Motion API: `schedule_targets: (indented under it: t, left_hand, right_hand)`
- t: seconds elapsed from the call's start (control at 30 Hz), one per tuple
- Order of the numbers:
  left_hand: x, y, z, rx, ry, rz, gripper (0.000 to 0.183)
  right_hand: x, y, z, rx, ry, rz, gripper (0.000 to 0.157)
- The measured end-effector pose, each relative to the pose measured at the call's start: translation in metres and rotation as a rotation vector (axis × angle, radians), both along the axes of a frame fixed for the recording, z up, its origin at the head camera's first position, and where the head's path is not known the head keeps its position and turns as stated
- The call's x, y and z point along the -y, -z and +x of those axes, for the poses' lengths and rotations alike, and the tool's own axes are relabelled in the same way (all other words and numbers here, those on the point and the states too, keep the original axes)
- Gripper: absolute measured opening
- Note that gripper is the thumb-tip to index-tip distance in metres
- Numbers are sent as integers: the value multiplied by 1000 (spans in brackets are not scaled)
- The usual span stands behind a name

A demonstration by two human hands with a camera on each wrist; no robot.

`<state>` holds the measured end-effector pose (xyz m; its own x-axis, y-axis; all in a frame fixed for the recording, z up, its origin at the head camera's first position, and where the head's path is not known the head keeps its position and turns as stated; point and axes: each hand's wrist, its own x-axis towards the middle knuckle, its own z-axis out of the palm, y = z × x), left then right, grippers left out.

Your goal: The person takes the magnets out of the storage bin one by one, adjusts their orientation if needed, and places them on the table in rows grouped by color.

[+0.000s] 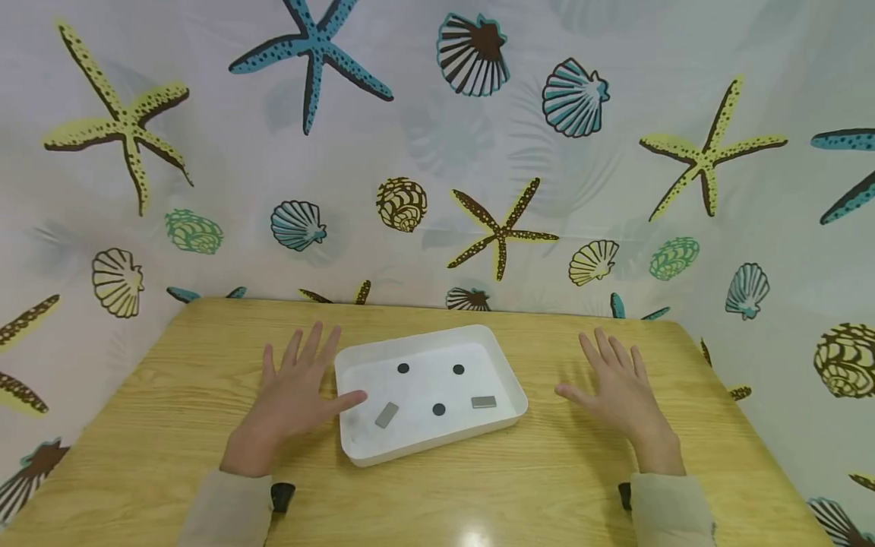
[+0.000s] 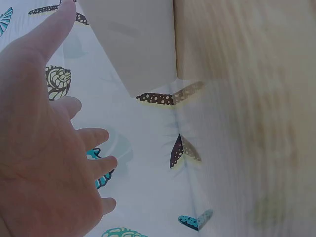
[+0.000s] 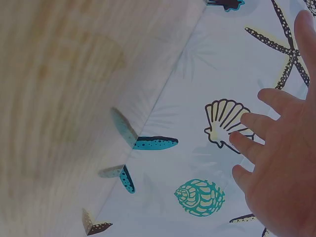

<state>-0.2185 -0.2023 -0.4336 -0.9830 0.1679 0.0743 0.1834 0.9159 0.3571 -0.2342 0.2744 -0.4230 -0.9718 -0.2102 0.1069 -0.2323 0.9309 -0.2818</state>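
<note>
A shallow white tray (image 1: 432,446) lies slightly turned on the table. Inside it are three small black discs, among them one disc (image 1: 439,409) near the front, and two grey rectangular pieces, one (image 1: 386,415) at the left and one (image 1: 484,402) at the right. My left hand (image 1: 294,399) is spread beside the tray's left side, its thumb over the tray's left edge; whether it touches cannot be told. To the right of the tray, apart from it, my right hand (image 1: 618,395) has its fingers extended and holds nothing. The left wrist view shows the tray's outer wall (image 2: 133,39).
The wooden table (image 1: 547,486) has a glossy surface that reflects light near the front. A white curtain (image 1: 383,258) printed with starfish and shells hangs behind the table and along both sides. Dark wrist-mounted pieces (image 1: 282,497) show at the sleeves.
</note>
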Motion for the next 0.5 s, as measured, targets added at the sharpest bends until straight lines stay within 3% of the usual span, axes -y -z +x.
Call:
schedule_targets:
  t: [0.5]
  left_hand:
    - [2, -1, 0, 29, 29, 29, 111]
  right_hand:
    - [10, -2, 1, -4, -37, -22, 100]
